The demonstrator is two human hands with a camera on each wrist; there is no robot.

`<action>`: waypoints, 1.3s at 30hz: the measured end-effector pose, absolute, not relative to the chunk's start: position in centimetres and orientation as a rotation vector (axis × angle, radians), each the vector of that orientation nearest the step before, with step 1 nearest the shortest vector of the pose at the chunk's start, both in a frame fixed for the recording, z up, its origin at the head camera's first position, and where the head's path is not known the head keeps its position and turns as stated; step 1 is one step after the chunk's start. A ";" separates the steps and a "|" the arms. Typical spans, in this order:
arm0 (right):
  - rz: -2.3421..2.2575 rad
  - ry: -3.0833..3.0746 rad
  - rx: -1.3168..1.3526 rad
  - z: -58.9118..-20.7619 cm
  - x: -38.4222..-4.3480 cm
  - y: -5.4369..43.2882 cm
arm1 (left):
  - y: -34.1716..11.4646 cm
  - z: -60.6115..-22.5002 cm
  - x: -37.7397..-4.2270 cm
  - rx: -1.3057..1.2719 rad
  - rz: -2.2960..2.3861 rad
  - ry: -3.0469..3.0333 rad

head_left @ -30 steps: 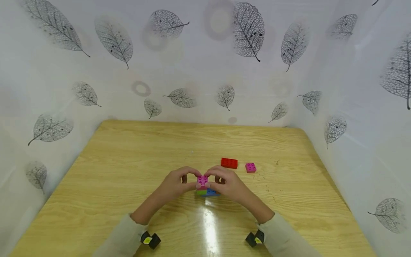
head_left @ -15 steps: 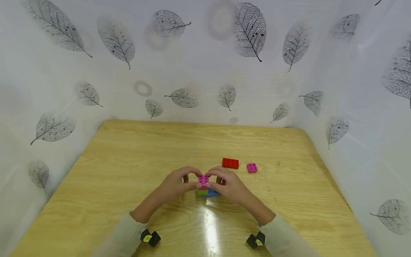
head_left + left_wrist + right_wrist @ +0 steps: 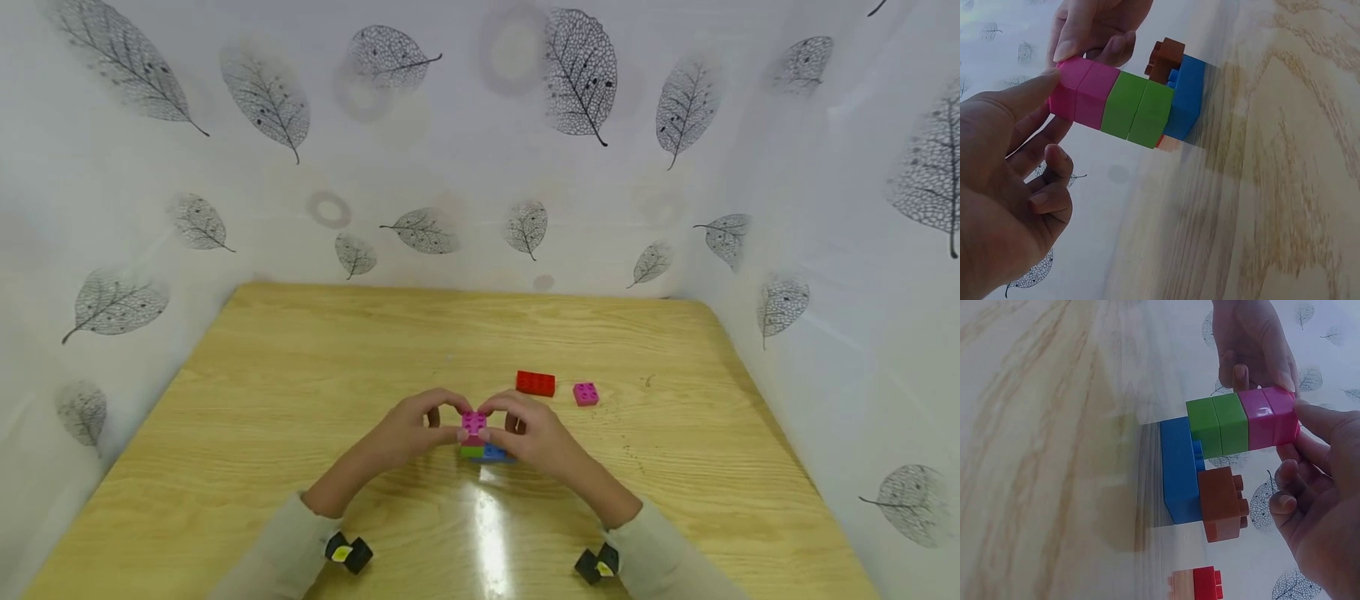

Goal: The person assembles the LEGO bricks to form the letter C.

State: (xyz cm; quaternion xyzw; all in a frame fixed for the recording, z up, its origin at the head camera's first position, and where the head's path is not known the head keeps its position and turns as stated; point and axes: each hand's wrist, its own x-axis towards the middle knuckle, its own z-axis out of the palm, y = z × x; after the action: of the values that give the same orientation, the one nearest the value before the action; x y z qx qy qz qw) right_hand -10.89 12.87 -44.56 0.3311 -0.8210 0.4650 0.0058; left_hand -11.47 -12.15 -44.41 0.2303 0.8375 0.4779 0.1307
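A block tower stands on the wooden table. Its base is a long blue brick (image 3: 1180, 481). Two green bricks (image 3: 1138, 107) rise from one end of the blue one, with two pink bricks (image 3: 1088, 90) on top of them. On the blue brick's other end sits an orange-brown brick (image 3: 1220, 497). My left hand (image 3: 405, 429) pinches the uppermost pink brick from the left, between thumb and index finger. From the right, my right hand (image 3: 536, 429) pinches the same brick in the same way. The remaining fingers of both hands are curled, off the bricks.
Behind my right hand, a red brick (image 3: 536, 383) lies on the table (image 3: 337, 333). A loose pink brick (image 3: 586, 394) is to the right of it. White walls with a leaf print (image 3: 465, 150) surround the table at the back and sides.
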 end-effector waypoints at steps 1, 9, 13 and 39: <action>1.453 -2.573 1.036 -44.6 -10.9 12.9 | -12.2 -44.4 -11.5 0.673 1.392 2.426; 1.460 -2.619 1.009 -44.6 -10.9 13.1 | -12.1 -44.0 -11.6 0.693 1.398 2.408; 1.485 -2.651 0.985 -44.0 -11.1 13.3 | -12.2 -43.9 -11.7 0.693 1.398 2.413; 1.118 -2.895 0.569 -45.3 -16.9 21.4 | -12.2 -44.3 -11.9 0.661 1.405 2.387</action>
State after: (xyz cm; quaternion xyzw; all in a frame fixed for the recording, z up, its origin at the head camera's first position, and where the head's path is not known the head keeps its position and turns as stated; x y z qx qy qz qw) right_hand -16.89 21.36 -45.29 0.1804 -0.9175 0.3544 -0.0068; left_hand -11.87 -12.18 -44.28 0.2298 0.8292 0.4881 0.1462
